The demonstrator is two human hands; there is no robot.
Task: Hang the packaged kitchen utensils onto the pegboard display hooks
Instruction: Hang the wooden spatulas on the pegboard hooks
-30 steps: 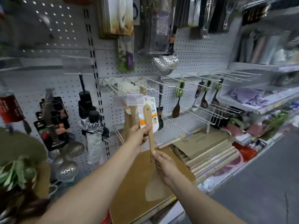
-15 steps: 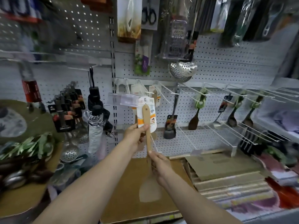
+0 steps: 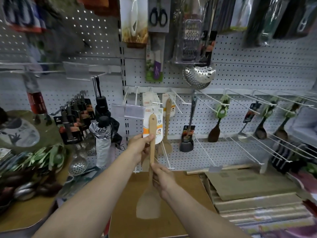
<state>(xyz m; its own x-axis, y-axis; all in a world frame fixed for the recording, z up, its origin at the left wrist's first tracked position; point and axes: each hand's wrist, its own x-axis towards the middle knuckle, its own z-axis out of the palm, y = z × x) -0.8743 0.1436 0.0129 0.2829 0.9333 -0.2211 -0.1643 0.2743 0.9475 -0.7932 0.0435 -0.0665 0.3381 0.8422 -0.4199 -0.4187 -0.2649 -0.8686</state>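
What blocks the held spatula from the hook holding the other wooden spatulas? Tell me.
Mainly the clear price tag at the hook's front end: it sits right beside the spatula card's top. Both hands, left and right, hold the handle. Otherwise nothing visible stands before the hung spatulas.

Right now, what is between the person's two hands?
In the head view, a bare stretch of the wooden spatula handle runs between the left hand, gripping near its label card, and the right hand lower down.

Upper-left pegboard (image 3: 42,23) goods are motion-blurred; scissors (image 3: 158,14) pack is cut off by the top edge.
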